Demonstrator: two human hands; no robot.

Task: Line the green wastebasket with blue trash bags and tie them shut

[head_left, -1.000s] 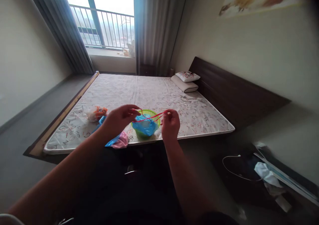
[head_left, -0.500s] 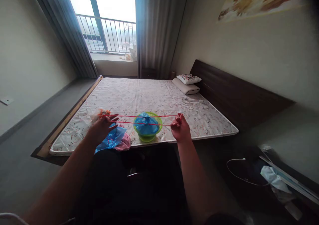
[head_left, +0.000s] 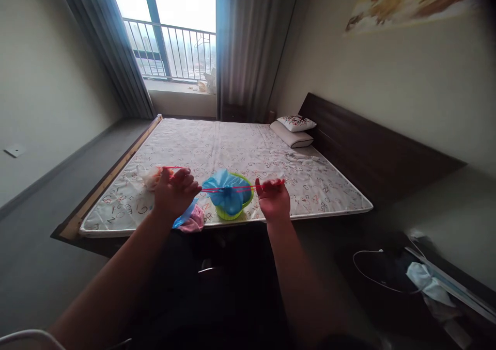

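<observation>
Left hand [head_left: 173, 191]: half-curled, holding string [head_left: 244, 188], left of basket [head_left: 229, 217]
Right hand [head_left: 275, 201]: same, right of basket
Bag [head_left: 232, 201]: pinched by string

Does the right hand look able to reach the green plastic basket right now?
Probably yes: the right hand is beside the bare right rim of the green plastic basket. Only the thin red cord it holds runs across, though that occupies its fingers.

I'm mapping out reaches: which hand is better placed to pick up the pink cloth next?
Probably the left hand: it is nearer the pink cloth, while the right hand is past the green basket. Both hold the red string, though.
</observation>
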